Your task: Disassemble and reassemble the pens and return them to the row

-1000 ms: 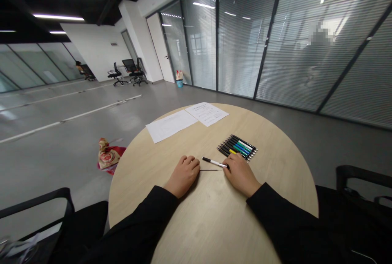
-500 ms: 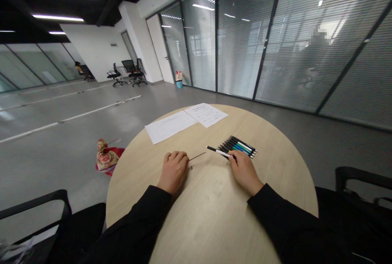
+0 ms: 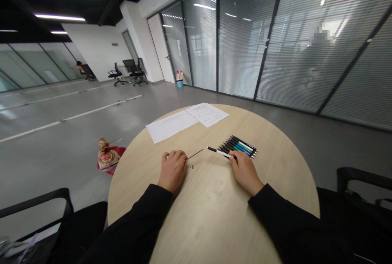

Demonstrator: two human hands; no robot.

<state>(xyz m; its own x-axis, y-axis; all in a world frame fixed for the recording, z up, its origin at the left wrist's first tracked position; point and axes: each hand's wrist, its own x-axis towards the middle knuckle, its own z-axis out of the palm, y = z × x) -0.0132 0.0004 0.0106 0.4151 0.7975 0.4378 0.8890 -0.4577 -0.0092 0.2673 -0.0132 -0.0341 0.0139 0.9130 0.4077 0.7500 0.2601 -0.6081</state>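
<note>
My left hand [image 3: 173,170] is closed around the end of a thin black pen refill [image 3: 195,154], whose tip points up and to the right. My right hand [image 3: 245,171] grips a white pen barrel with a black end [image 3: 218,152], and its fingers lie just beside a row of several coloured pens [image 3: 238,147]. A tiny grey piece [image 3: 192,166], possibly a small pen part, lies on the round light-wood table [image 3: 214,215] between my hands. Two white paper sheets [image 3: 171,126] [image 3: 207,114] lie beyond them.
Black chair arms [image 3: 361,176] stand at the table's right side, and another [image 3: 36,200] at its left. A red and tan bag [image 3: 108,157] lies on the grey floor. Far back, a person [image 3: 82,67] sits near several office chairs [image 3: 131,70].
Both hands have moved farther up the table. The refill has swung from nearly level to pointing up and right, and the white pen has turned with my right hand. The tiny piece has appeared.
</note>
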